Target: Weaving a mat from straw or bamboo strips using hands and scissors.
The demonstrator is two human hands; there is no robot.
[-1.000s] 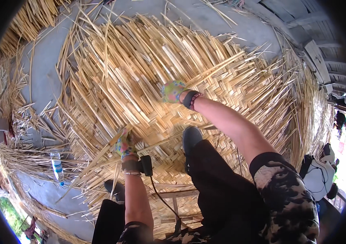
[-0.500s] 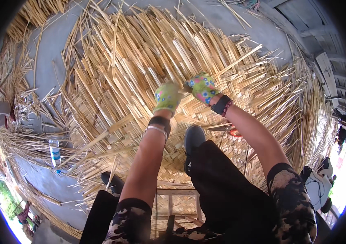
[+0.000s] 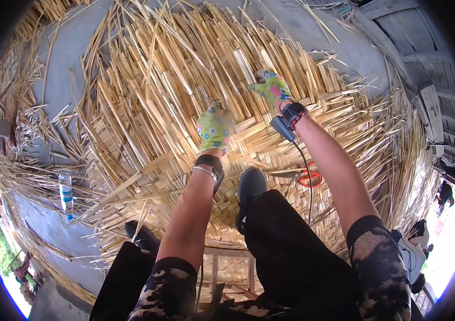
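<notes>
1. Your left hand [image 3: 215,127] wears a yellow-green patterned glove and lies with the back up on the woven bamboo mat [image 3: 249,139], fingers bent down onto the strips. I cannot tell if it grips a strip or only presses on it.
2. Your right hand [image 3: 273,87] wears the same kind of glove and reaches farther out than the left. Its fingers curl among the loose bamboo strips [image 3: 184,69] at the edge of the woven part. If it holds one strip, the glove hides this.
3. On your right wrist there is a black wrist device [image 3: 287,119] with a thin cable that goes down along the forearm.
4. The mat lies flat on the concrete floor [image 3: 61,80] in front of you. The part near your feet is woven tight, and the far part opens into long unwoven strips that spread like a fan.
5. Your black shoe [image 3: 251,188] stands on the woven part, just below the left hand.
6. A tool with red-orange handles [image 3: 306,177] lies on the mat beside your right forearm.
7. A plastic water bottle [image 3: 66,193] lies on the floor to your left, well apart from both hands.
8. A wooden stool frame [image 3: 227,262] shows between your legs.
</notes>
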